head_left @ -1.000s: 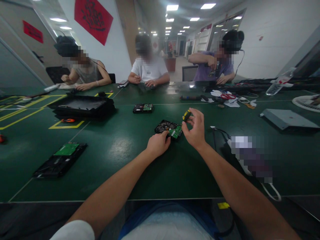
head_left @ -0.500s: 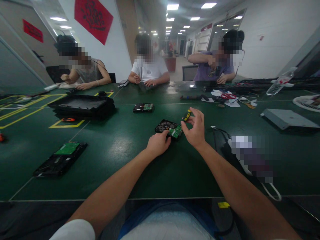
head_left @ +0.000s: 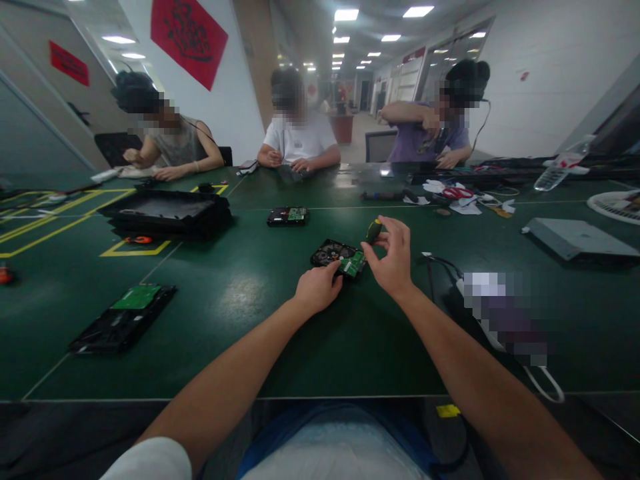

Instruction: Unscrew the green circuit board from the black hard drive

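A hard drive (head_left: pixel 327 253) with a green circuit board lies on the green table in front of me. My left hand (head_left: pixel 321 285) grips its near edge, the fingers closed on it. In my right hand (head_left: pixel 393 257) is a yellow-and-black screwdriver (head_left: pixel 373 231), its handle pinched between thumb and fingers. The screwdriver stands over the right end of the circuit board; its tip is too small to make out. A second hard drive (head_left: pixel 287 215) lies farther back. To the left rests a larger black device (head_left: pixel 120 323) with a green board.
A black tray (head_left: pixel 170 208) stands at the back left, an orange-handled tool (head_left: pixel 139 240) before it. On the right are a grey metal box (head_left: pixel 575 239), a power strip (head_left: pixel 480 313) with cable, and a plastic bottle (head_left: pixel 563 167). Scraps and red scissors (head_left: pixel 457 193) lie farther back. Three people sit opposite.
The screwdriver handle has turned in my right fingers, showing a darker side. My left hand stays on the hard drive. The view has shifted very slightly.
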Action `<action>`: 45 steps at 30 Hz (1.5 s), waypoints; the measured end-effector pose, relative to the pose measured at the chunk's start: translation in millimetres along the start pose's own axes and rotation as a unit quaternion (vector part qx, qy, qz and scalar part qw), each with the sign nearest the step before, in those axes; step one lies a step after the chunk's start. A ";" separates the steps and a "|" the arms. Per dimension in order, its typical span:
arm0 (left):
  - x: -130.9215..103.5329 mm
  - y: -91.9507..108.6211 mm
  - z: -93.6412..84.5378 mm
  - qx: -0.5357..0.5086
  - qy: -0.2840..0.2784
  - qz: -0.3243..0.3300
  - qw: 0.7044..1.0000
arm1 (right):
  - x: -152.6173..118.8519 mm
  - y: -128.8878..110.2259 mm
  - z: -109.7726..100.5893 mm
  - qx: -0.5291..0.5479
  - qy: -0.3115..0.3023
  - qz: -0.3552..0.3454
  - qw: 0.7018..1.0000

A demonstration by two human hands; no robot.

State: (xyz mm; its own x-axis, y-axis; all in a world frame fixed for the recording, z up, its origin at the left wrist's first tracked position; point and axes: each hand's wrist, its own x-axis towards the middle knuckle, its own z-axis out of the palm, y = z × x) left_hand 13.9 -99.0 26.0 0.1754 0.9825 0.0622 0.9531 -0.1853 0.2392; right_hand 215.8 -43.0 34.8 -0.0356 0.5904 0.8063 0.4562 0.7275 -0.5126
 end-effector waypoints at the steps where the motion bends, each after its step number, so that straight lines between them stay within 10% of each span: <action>1: 0.0 0.0 -0.2 0.001 0.000 0.001 1.000 | 0.1 0.5 -0.1 -0.003 0.000 -0.001 1.000; 45: -0.8 0.6 0.7 -0.013 0.005 -0.014 1.000 | -0.4 0.6 -0.1 -0.003 -0.002 0.006 1.000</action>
State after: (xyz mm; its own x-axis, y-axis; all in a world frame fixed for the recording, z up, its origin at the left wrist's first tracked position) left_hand 14.5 -99.9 25.3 0.1470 0.9870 0.0648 0.9505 -0.1591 0.2667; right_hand 216.1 -42.8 34.3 -0.0330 0.5996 0.7996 0.4620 0.7186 -0.5198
